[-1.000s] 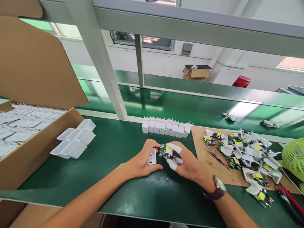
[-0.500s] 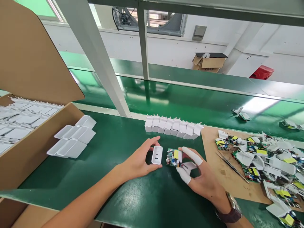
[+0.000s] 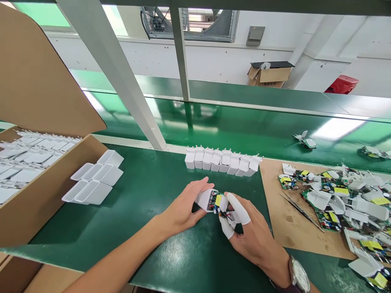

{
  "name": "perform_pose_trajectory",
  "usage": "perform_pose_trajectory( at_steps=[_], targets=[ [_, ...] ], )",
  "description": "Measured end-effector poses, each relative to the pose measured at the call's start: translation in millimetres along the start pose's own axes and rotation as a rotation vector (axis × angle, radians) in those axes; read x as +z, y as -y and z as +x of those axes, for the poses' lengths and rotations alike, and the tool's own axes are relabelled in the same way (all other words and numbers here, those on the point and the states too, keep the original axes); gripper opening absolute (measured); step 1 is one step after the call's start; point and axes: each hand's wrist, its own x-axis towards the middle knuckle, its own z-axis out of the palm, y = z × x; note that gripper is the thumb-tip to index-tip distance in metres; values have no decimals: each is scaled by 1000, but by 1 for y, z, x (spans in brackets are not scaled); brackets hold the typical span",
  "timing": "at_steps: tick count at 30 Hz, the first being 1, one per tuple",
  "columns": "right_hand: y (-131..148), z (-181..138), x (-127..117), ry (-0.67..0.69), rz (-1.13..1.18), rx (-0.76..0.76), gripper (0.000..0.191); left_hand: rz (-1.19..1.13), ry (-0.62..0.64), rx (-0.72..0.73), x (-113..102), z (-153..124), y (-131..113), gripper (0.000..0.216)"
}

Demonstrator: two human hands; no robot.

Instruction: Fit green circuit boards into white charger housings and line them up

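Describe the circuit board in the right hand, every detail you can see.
The circuit board is small and green, crowded with parts: a bright yellow block near its middle, smaller components around it, and dark wires at the end nearer the palm. The right hand grips it between thumb and finger in white covers, above the green tabletop. Its far end meets the open mouth of the white case in the left hand; how far in, if at all, is unclear.
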Motion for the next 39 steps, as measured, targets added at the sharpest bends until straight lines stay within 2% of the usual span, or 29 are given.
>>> perform_pose_trajectory(
  at_steps=[6, 18, 33, 39],
  targets=[
    [2, 4, 0, 6, -64, -26, 72, 42, -9, 41, 4, 0, 1, 85],
    [0, 2, -1, 57, -43, 20, 74, 28, 13, -7, 6, 2, 3, 89],
    [0, 3, -2, 57, -43, 17, 74, 17, 20, -34, 8, 4, 3, 87],
    [0, 3, -1, 45, -8, 75, 74, 55, 26, -40, 9, 4, 0, 89]
  ],
)
